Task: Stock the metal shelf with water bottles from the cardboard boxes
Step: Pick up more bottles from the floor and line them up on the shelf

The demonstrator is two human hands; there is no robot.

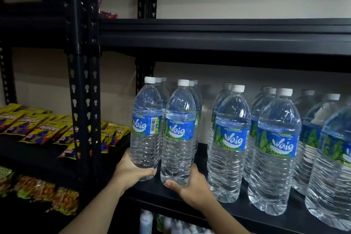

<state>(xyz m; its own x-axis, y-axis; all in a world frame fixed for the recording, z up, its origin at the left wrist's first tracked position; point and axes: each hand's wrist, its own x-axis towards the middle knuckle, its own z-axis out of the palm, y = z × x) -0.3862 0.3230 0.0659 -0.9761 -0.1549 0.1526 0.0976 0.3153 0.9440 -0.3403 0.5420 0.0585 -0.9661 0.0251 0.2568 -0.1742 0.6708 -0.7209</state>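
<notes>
At the metal shelf's (pixel 237 210) left end, one water bottle (pixel 146 129) just left of a second bottle (pixel 179 135); rows of bottles (pixel 273 150) rightward; snack packets (pixel 43 129) leftward on the neighbouring rack (pixel 83 81).

STOCKROOM: Black metal shelf (pixel 202 155), mid tier, carries clear plastic water bottles w/ white caps & blue-green "Waig" labels (pixel 230 138), upright, in rows running front to back. Adjoining black rack tier (pixel 38 156), at left, holds overlapping yellow snack packets (pixel 45 129); orange-green packs (pixel 38 190) on tier below.
</notes>
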